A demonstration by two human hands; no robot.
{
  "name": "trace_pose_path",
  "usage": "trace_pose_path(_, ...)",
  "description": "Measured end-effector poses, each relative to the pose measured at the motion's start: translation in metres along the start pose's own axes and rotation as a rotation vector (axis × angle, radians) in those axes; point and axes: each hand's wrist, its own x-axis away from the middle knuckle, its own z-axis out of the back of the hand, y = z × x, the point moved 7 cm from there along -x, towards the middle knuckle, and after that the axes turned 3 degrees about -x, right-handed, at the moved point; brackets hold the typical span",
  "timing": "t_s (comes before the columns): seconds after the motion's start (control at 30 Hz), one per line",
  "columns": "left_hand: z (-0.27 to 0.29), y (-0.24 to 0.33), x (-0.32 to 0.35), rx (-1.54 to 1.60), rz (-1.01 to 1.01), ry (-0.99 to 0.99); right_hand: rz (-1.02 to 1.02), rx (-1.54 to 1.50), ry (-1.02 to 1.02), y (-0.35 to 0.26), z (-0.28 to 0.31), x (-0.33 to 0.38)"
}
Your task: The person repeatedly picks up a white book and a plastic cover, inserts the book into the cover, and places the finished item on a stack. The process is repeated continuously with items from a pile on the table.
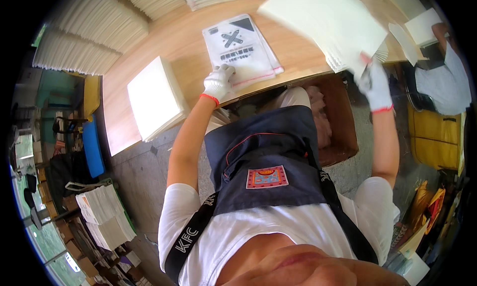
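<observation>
My left hand (218, 81), in a white glove with a red cuff, rests its fingers on the near edge of a small pile of white printed plastic bags (241, 47) lying on the wooden table (189, 62). My right hand (375, 85), gloved the same way, grips a thick stack of cream paper sheets (325, 23) by its lower corner and holds it tilted above the table's right part. The stack looks blurred.
A thick stack of white sheets (154, 97) lies at the table's left front corner. Rows of stacked paper (89, 33) line the back left. Another person in grey (444, 75) sits at the right. A brown box (335, 122) stands below the table.
</observation>
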Motion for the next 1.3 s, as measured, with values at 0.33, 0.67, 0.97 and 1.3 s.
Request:
trace_pose_path(0.33, -0.001, -0.020, 0.005, 0.208, -0.039, 0.342, -0.644, 0.029, -0.287, 0.175, 0.061, 0.095)
trace_pose_path(0.67, 0.018, -0.017, -0.002, 0.854, -0.008, 0.153, -0.733, -0.538, -0.164, 0.228, 0.042, 0.112)
trace_pose_path(0.97, 0.014, 0.014, 0.044, 0.748, 0.038, 0.584, -0.492, -0.220, -0.209, 0.219, 0.011, 0.126)
trace_pose_path(1.3, -0.151, 0.076, 0.017, 1.916, 0.425, 0.348, -0.558, 0.049, -0.336, 0.213, 0.015, 0.151)
